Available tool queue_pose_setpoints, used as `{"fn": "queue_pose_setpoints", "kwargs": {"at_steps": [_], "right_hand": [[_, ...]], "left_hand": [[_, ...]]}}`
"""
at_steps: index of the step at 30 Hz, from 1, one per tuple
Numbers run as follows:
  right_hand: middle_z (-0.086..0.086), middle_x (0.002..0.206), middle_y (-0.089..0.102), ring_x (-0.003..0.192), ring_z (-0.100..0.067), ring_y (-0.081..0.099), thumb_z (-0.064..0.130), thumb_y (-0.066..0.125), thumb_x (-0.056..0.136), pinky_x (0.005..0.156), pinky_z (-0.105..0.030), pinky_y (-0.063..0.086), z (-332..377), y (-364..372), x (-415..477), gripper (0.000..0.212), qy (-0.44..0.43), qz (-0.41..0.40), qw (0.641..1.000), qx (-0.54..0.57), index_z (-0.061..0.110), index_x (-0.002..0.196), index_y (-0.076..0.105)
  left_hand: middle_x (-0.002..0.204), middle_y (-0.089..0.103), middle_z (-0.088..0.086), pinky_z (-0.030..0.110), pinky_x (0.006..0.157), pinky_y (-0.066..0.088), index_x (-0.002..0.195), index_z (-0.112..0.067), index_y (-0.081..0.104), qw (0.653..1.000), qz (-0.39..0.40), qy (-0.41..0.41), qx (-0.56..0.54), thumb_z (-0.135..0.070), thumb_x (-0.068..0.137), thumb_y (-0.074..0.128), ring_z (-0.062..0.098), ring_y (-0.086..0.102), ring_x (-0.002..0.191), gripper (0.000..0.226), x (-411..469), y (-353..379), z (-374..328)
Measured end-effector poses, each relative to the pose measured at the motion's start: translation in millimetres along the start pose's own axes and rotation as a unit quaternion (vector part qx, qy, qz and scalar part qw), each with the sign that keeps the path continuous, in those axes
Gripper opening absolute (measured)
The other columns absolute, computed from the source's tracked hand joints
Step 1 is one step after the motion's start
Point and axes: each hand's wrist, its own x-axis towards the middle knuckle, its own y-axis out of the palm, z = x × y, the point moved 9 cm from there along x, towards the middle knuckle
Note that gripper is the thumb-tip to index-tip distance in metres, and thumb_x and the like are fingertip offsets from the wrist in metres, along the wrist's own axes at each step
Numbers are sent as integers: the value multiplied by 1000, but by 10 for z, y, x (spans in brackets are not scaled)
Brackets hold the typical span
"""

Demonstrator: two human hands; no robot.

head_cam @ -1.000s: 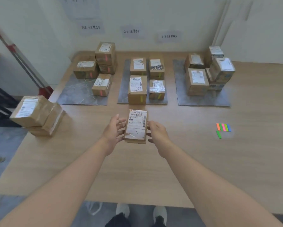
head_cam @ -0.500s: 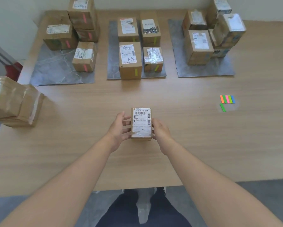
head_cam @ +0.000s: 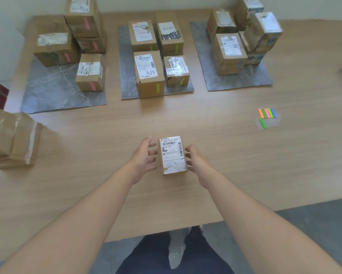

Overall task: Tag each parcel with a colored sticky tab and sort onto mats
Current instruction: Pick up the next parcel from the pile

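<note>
Centrally on the table [head_cam: 265,165], a small labelled parcel [head_cam: 173,156] is seen lying flat between the left hand [head_cam: 143,158] and the right hand [head_cam: 196,161], whose loosely spread fingers are held just beside its long sides, seemingly released rather than gripping.

Before you, the small brown cardboard parcel [head_cam: 173,155] carries a white label printed with black barcodes, on a wooden table [head_cam: 245,184] of pale tan grain. Your three flat mats are grey with white marble veining: pink tabs [head_cam: 92,86] show on the left mat [head_cam: 53,95], yellow-green tabs [head_cam: 157,88] on the middle mat [head_cam: 126,80], blue tabs [head_cam: 239,63] on the right mat [head_cam: 253,78]. To your right, the strip of sticky tabs [head_cam: 266,113] runs orange, green, pink, green, blue, beside one loose green tab [head_cam: 263,123].
</note>
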Motion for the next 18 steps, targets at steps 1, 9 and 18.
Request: {"fn": "queue_pose_setpoints", "kwargs": {"at_steps": [1, 9, 18], "right_hand": [[-20, 139, 56, 128, -40, 54, 35, 43, 98, 111, -52, 42, 17, -30, -13, 42, -3, -12, 1000, -11, 3, 120, 58], [-21, 140, 53, 129, -38, 51, 39, 47, 95, 110, -53, 42, 101, -300, -104, 50, -20, -59, 998, 8, 1, 127, 56], [-28, 143, 49, 132, -47, 46, 31, 48, 97, 110, -60, 40, 238, -888, -48, 48, -37, -94, 991, 86, -5, 129, 55]], "left_hand": [[123, 55, 9, 52, 110, 41, 129, -20, 60, 1000, -6, 11, -1, -56, 100, 39, 35, 46, 132, 50, 3, -18, -57], [139, 52, 11, 44, 120, 26, 135, -20, 59, 993, 16, 113, -11, -49, 102, 36, 30, 35, 143, 50, -72, 187, -609], [138, 54, 10, 45, 119, 28, 129, -22, 63, 989, 70, 128, 29, -51, 101, 37, 30, 42, 137, 47, -154, 933, -829]]}}
